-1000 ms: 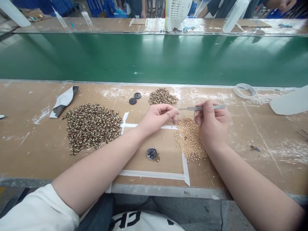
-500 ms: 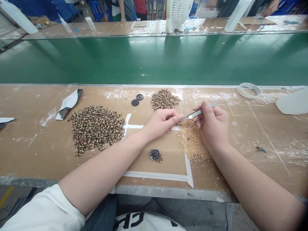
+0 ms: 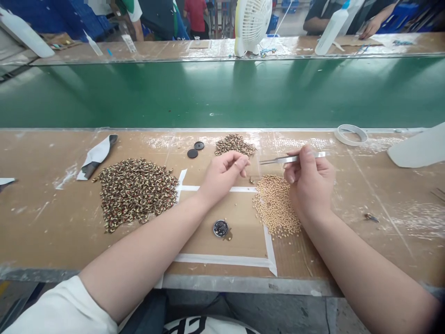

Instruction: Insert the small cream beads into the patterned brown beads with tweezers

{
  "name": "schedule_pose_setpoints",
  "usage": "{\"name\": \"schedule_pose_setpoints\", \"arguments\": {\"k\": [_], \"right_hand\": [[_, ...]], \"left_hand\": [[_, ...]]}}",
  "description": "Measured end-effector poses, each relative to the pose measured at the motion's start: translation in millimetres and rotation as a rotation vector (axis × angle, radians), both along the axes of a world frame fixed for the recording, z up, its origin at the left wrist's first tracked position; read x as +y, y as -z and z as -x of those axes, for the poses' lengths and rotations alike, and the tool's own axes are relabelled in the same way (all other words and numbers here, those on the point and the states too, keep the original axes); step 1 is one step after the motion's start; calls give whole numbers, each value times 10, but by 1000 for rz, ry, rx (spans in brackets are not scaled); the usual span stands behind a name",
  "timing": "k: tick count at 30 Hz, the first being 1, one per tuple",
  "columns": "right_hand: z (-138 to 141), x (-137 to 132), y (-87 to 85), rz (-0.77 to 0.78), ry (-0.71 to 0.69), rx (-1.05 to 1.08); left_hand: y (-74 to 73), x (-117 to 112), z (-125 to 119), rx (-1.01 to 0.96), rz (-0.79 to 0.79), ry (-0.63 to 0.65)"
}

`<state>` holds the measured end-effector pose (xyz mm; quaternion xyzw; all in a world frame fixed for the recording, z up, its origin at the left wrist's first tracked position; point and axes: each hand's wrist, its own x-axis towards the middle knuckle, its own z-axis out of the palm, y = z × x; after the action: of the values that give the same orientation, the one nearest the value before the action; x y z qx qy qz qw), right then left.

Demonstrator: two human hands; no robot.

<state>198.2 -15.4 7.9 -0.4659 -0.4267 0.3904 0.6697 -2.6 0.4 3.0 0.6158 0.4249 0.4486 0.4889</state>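
Note:
My right hand (image 3: 311, 185) grips metal tweezers (image 3: 278, 160), their tips pointing left above a pile of small tan beads (image 3: 276, 204). To the left, my left hand (image 3: 225, 174) is closed in a pinch, apart from the tweezer tips; whatever may be between its fingers is too small to make out. One small metallic piece (image 3: 251, 180) lies just below those fingers. Nearer me, a round black dish (image 3: 220, 228) holds something dark and glossy. A heap of small brass-and-dark pieces (image 3: 139, 192) is left of my forearm, and a smaller heap (image 3: 234, 145) is behind my left hand.
Two black discs (image 3: 192, 153) lie beyond the left hand. White tape strips (image 3: 225, 260) mark a frame on the table. A tape roll (image 3: 351, 135) is at back right. Past the green belt (image 3: 174, 93) stand a fan (image 3: 253, 25) and a bottle (image 3: 332, 30); other people are behind.
My hands have moved apart: the left hand shifted left, away from the tweezer tips, and the tweezers turned more level. A small metallic piece now shows below the left fingers.

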Motion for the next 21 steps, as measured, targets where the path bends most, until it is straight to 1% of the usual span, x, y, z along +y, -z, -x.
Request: {"name": "schedule_pose_setpoints", "arguments": {"k": [1,2,4,7,11,16,18,21], "right_hand": [[-5,9,3,11,-2,17],[-7,14,8,20,-11,22],[1,8,20,27,-33,-5],[28,-30,26,13,-72,-89],[51,-62,1,3,-115,-142],[67,-71,-31,80,-218,-226],[74,-88,-40,61,-218,-266],[66,-104,-57,-19,-157,-289]], "left_hand": [[9,14,8,-30,19,-27],[15,23,13,-51,33,-26],[14,22,9,-54,46,36],[-6,-11,-20,9,41,123],[-24,-40,-47,77,-8,111],[-39,-46,-53,49,-11,150],[-53,-53,-54,40,-3,152],[-57,-54,-45,58,-29,132]]}}
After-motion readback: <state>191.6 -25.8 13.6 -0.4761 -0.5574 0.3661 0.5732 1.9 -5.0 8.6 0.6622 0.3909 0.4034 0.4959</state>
